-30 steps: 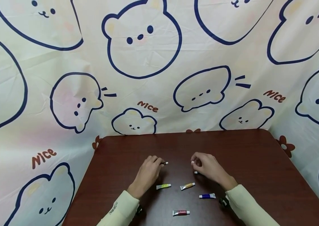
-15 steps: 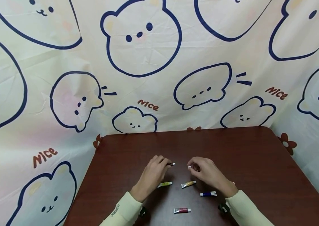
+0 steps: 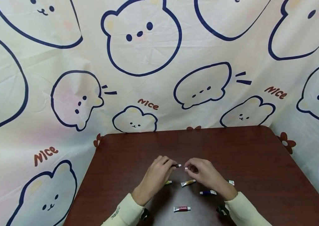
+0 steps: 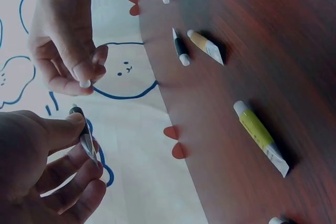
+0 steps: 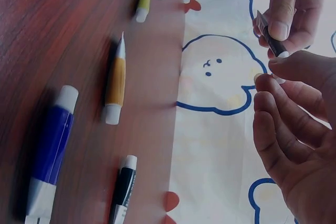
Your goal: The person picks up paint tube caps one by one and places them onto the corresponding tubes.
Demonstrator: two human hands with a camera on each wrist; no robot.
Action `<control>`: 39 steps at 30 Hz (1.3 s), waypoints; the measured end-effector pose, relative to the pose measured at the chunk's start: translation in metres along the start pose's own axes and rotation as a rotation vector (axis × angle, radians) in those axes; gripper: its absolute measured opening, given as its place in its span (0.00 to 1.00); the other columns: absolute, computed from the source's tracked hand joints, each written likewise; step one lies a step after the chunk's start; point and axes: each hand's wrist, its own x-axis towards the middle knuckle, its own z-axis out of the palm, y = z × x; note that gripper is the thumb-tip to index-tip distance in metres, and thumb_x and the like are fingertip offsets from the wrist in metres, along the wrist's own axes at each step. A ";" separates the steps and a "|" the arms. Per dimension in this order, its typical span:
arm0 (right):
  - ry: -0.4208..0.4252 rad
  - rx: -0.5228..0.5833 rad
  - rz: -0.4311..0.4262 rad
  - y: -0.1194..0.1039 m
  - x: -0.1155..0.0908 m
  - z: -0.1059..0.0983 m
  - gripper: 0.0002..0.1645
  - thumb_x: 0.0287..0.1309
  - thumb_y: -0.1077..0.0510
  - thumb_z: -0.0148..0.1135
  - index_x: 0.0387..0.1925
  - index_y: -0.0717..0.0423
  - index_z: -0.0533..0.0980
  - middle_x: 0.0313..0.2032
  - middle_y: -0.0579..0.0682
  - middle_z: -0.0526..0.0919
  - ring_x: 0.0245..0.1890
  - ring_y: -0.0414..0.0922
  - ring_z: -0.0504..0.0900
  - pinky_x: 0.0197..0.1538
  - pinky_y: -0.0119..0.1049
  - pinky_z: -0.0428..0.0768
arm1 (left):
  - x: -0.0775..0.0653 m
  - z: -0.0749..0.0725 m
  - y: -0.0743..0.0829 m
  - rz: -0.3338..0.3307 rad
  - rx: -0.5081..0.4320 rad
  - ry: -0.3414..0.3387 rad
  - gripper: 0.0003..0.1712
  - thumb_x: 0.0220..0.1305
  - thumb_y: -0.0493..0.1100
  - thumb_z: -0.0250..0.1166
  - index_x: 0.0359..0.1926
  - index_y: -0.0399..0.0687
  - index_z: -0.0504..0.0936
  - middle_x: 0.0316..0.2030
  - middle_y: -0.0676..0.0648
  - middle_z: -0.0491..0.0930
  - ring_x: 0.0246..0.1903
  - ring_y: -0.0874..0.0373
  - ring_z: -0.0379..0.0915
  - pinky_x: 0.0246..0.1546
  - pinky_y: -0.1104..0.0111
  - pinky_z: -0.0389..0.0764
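My left hand [image 3: 157,175] pinches a small dark paint tube [image 4: 84,127] between thumb and fingers, above the table. A narrow pale tip shows at the end facing my other hand. With thumb and fingertips, my right hand [image 3: 205,174] pinches a small white cap [image 4: 85,84]. Cap and tube are close together but apart in the head view. Below the hands lie a gold tube [image 3: 188,183], a blue tube [image 3: 208,192] and a red tube [image 3: 182,209]. A yellow tube [image 4: 257,132] is mostly hidden by my left hand in the head view.
Dark tubes [image 4: 181,51] also lie on the brown table [image 3: 136,146]; my right hand and wrist partly hide them in the head view. A cloth [image 3: 159,91] printed with cartoon bears hangs behind and beside the table.
My left hand has moved right with the dark tube and now covers most of the yellow tube. My right hand has moved slightly left with the cap, narrowing the gap between them.
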 end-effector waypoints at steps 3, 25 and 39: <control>0.004 0.001 -0.005 -0.001 0.001 -0.001 0.06 0.67 0.61 0.76 0.43 0.49 0.86 0.37 0.37 0.87 0.33 0.27 0.80 0.37 0.28 0.84 | 0.001 -0.001 0.003 -0.006 -0.009 -0.008 0.06 0.75 0.43 0.72 0.49 0.52 0.90 0.41 0.56 0.86 0.39 0.62 0.77 0.41 0.68 0.81; 0.006 -0.014 -0.054 -0.006 0.000 0.002 0.04 0.71 0.58 0.73 0.45 0.46 0.87 0.37 0.38 0.86 0.33 0.28 0.78 0.36 0.27 0.82 | -0.001 0.001 0.011 0.022 -0.003 -0.048 0.06 0.74 0.43 0.73 0.49 0.53 0.91 0.41 0.56 0.86 0.38 0.63 0.76 0.38 0.70 0.79; 0.011 0.130 0.084 -0.005 -0.003 0.010 0.07 0.79 0.49 0.64 0.47 0.44 0.85 0.39 0.38 0.88 0.35 0.29 0.82 0.39 0.30 0.84 | -0.001 0.001 0.014 0.020 0.002 -0.050 0.05 0.75 0.44 0.72 0.48 0.54 0.90 0.41 0.57 0.87 0.39 0.64 0.76 0.40 0.70 0.80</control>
